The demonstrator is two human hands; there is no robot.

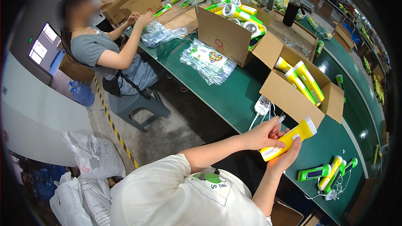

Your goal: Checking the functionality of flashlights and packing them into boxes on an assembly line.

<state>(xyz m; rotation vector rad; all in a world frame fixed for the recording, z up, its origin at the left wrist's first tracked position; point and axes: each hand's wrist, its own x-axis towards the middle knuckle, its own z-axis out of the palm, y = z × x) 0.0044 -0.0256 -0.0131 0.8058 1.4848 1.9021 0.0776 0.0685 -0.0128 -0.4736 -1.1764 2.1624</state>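
Observation:
A yellow flashlight (285, 142) with a white head is tilted up to the right between my hands. My right hand (284, 158) wraps round it from below, its thumb near the grey switch. My left hand (264, 135) is closed at the tail end, thumb on the yellow body. At the left index fingertip sits a small white cable plug (281, 119), which the left hand appears to hold too. Just beyond is an open cardboard box (289, 90) with several yellow and green flashlights (309, 83) in it. Part of the left fingers is hidden behind the flashlight.
A white power strip (262, 105) lies beside the box. More flashlights (331, 172) with white cables lie at the right on the green table (226, 102). Flat plastic packages (208, 61) and another full box (220, 37) stand farther off. A person (104, 46) works at the left.

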